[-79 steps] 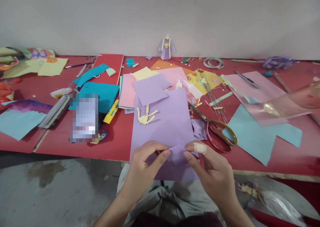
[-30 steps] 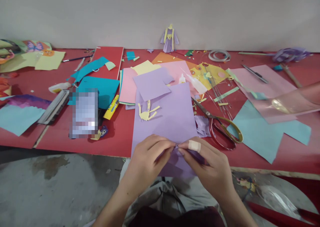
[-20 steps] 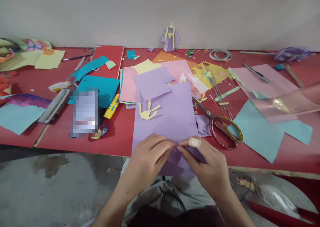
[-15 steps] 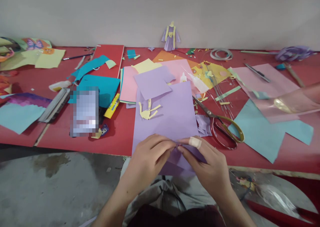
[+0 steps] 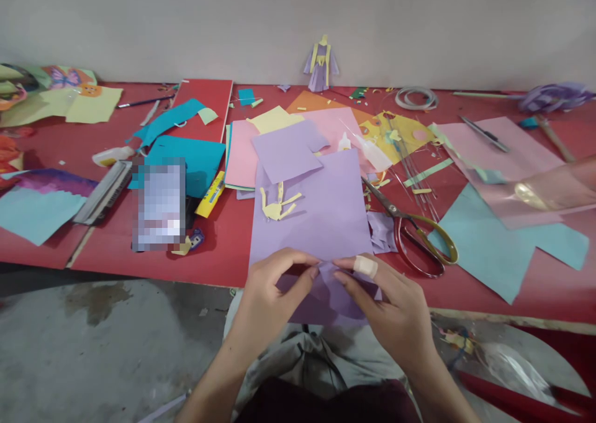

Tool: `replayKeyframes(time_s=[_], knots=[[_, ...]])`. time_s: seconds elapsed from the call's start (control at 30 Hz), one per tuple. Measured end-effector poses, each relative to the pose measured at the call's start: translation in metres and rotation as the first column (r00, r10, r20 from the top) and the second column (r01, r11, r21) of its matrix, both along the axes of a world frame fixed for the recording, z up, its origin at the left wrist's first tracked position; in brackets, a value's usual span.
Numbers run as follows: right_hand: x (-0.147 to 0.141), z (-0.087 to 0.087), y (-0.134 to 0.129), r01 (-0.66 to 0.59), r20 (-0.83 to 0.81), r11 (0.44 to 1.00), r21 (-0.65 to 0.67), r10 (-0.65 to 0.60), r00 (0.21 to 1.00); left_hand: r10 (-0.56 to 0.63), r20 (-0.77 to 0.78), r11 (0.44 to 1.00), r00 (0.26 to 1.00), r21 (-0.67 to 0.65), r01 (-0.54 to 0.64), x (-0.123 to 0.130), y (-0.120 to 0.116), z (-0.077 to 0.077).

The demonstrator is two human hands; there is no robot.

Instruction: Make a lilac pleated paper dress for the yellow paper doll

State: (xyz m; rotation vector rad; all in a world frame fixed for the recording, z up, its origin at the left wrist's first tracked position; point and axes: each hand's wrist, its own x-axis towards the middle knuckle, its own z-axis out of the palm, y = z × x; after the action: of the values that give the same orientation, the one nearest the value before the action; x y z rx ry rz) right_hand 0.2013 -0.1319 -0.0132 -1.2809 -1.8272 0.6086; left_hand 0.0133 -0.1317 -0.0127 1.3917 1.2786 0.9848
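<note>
Nearest are the grey trousers [image 5: 307, 364] of the seated person, with both hands above them at the near edge of the red table [image 5: 218, 255]. The left hand [image 5: 272, 292] pinches a small purple paper piece [image 5: 329, 286] between thumb and forefinger; the right hand [image 5: 400, 305] grips its other side likewise (a pale bandage [image 5: 365, 266] wraps one of its fingers). How the remaining fingers lie is partly hidden. The piece is between the two hands, over the near part of a large purple sheet [image 5: 330, 215]. Farther up that sheet lies a yellow paper cut-out [image 5: 273, 210]. Right of the sheet are purple scraps [image 5: 382, 231] and scissors [image 5: 395, 212], blades slightly parted; left of it, a yellow box [image 5: 211, 194]. A smaller purple sheet [image 5: 284, 151] overlaps the large one's far end. Farthest off, a purple-and-yellow paper figure [image 5: 320, 66] stands upright near the grey wall [image 5: 186, 25]
</note>
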Motion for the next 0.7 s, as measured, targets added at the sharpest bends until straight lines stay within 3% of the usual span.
replayKeyframes(time_s=[0.17, 0.43, 0.7], knots=[[0.0025, 0.0026, 0.0016, -0.001, -0.042, 0.996, -0.084, -0.003, 0.999, 0.058, 0.152, 0.986, 0.987, -0.166, -0.033, 0.0006, -0.0006, -0.003], [0.0031, 0.0035, 0.0029, -0.056, -0.02, 0.978, -0.2, 0.053, 0.998, -0.05, 0.085, 0.977, 0.995, -0.205, 0.067, -0.0009, 0.0022, 0.0007], [0.003, 0.0018, 0.0016, 0.016, -0.087, 0.966, -0.258, -0.04, 0.995, -0.032, 0.166, 0.966, 0.986, -0.247, 0.073, -0.0015, 0.0007, 0.0002]])
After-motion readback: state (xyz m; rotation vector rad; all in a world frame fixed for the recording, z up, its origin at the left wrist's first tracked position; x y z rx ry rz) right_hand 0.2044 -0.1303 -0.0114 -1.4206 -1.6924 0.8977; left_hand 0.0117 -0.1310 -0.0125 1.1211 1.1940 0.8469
